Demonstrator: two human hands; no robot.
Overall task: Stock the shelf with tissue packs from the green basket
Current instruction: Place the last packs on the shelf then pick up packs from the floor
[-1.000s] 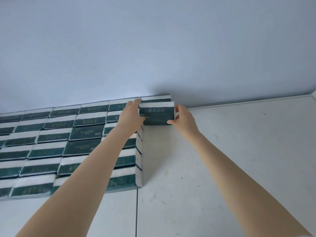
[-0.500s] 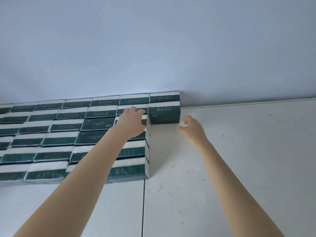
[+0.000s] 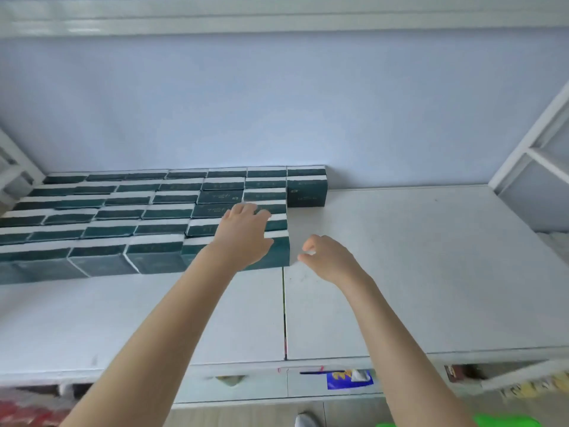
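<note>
Dark green and white tissue packs (image 3: 147, 211) fill the left half of the white shelf (image 3: 415, 257) in several rows. One more pack (image 3: 306, 192) stands alone at the back, just right of the block, in front of the rearmost pack against the wall. My left hand (image 3: 243, 238) hovers over the block's right end with fingers spread, holding nothing. Beside the block's front right corner, my right hand (image 3: 326, 257) hangs above the bare shelf with fingers loosely curled and empty. A sliver of the green basket (image 3: 505, 422) shows at the bottom right edge.
A seam (image 3: 284, 309) splits the shelf board down the middle. White frame posts (image 3: 529, 143) rise at the right end and at the far left. An upper shelf edge (image 3: 277, 20) runs overhead. Goods and a blue label (image 3: 349, 379) sit below the shelf front.
Both hands have drawn back toward me from the pack set down at the back. The view has tilted down and pulled away, so the shelf front and basket now show.
</note>
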